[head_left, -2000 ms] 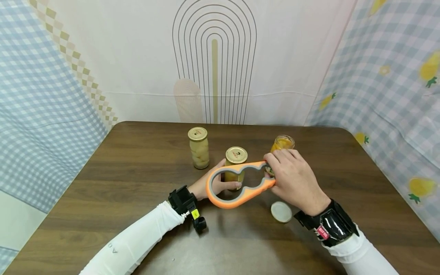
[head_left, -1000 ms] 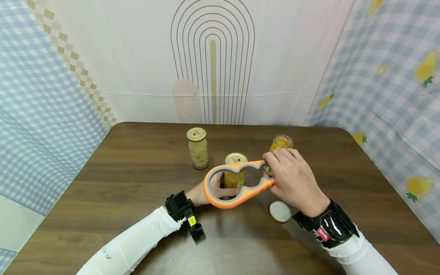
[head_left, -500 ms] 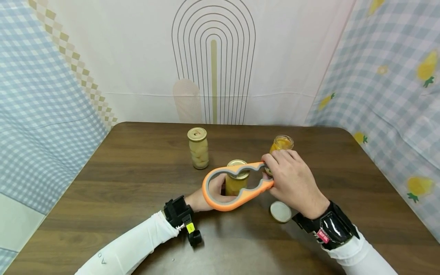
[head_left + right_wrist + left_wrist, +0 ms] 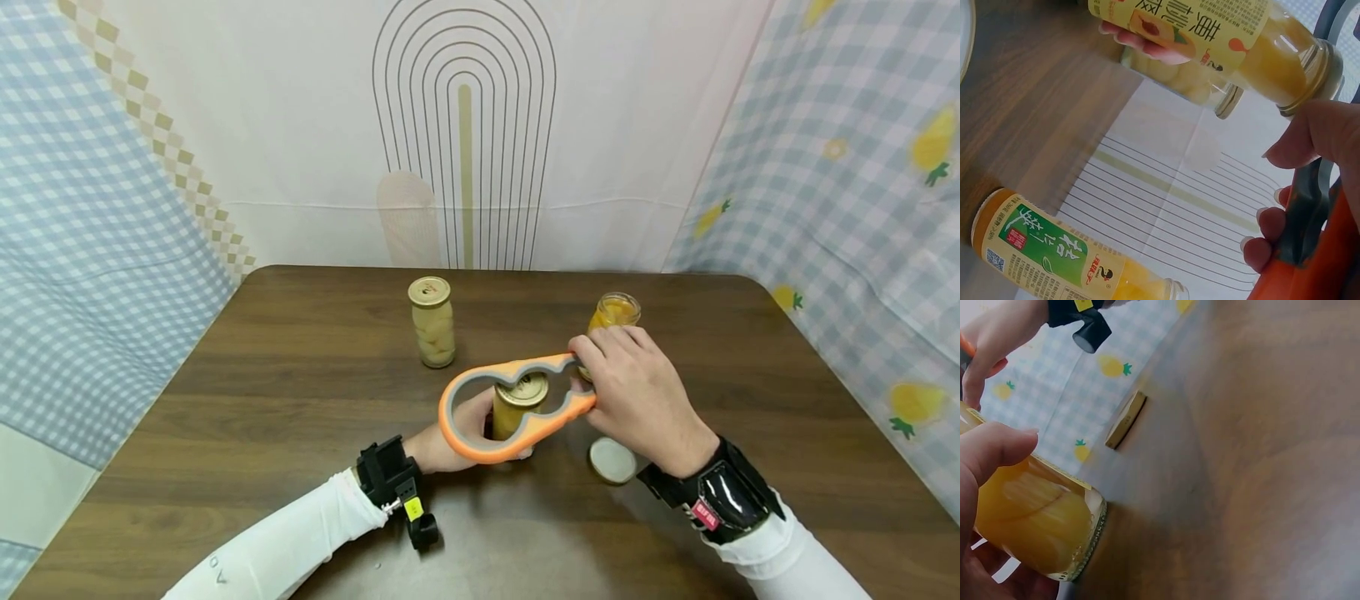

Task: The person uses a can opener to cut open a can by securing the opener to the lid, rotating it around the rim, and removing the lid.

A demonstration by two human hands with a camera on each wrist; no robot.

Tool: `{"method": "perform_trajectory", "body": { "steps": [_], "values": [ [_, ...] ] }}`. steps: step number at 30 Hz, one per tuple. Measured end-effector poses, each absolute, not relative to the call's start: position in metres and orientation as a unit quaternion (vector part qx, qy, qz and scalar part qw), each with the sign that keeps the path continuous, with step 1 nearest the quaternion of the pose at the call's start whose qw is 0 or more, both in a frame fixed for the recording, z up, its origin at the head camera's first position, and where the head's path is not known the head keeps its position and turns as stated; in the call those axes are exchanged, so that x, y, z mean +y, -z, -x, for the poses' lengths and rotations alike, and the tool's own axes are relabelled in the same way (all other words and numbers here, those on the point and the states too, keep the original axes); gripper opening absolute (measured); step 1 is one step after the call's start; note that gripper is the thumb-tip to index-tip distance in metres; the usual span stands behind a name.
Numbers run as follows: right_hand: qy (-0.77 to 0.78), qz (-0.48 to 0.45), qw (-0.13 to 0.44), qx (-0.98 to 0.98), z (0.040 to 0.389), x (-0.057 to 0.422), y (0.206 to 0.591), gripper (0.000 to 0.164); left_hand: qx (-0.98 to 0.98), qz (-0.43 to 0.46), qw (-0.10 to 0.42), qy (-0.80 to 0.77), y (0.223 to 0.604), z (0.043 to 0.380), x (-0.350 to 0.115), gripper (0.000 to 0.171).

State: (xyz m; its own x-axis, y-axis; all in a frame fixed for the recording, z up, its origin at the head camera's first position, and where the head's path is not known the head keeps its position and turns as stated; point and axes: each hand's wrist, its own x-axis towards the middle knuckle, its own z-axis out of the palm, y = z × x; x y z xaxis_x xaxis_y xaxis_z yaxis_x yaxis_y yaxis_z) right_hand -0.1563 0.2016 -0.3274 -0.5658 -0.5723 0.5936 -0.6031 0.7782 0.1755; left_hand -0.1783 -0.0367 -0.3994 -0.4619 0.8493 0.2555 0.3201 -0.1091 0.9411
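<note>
My left hand holds a lidded glass jar of yellow peach, fingers and thumb around its side. In the right wrist view the jar's yellow label shows a peach. The gold lid appears inside the loop of an orange-and-grey jar opener in the head view. My right hand grips the opener's handle ends. Whether the opener touches the lid cannot be told. In the left wrist view my thumb lies across the jar, whose base is near the tabletop.
A lidded jar of pale fruit stands at the back. Behind my right hand is an uncovered jar of orange fruit, partly hidden. A loose lid lies on the wooden table, left of my right wrist. Patterned cloths hang around the table.
My left hand has brought the peach jar toward me and slightly right, so its lid now shows within the opener's loop. The opener and right hand have shifted only slightly left.
</note>
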Motion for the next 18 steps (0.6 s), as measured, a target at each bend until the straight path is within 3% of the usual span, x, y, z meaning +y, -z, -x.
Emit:
{"method": "perform_trajectory", "body": {
  "steps": [3, 8, 15, 18],
  "values": [
    [-0.023, -0.332, 0.324, -0.886, 0.156, 0.201, 0.327, 0.026, 0.617, -0.46, 0.237, -0.593, 0.392, 0.171, -0.036, 0.061],
    [-0.023, -0.333, 0.326, -0.885, 0.155, 0.201, 0.328, 0.027, 0.625, -0.465, 0.208, -0.592, 0.392, 0.167, -0.034, 0.078],
    [-0.026, -0.337, 0.332, -0.88, 0.154, 0.201, 0.327, 0.028, 0.686, -0.394, 0.213, -0.573, 0.413, 0.165, -0.038, 0.065],
    [-0.026, -0.337, 0.33, -0.881, 0.154, 0.201, 0.326, 0.028, 0.688, -0.408, 0.196, -0.567, 0.415, 0.165, -0.037, 0.073]
  ]
}}
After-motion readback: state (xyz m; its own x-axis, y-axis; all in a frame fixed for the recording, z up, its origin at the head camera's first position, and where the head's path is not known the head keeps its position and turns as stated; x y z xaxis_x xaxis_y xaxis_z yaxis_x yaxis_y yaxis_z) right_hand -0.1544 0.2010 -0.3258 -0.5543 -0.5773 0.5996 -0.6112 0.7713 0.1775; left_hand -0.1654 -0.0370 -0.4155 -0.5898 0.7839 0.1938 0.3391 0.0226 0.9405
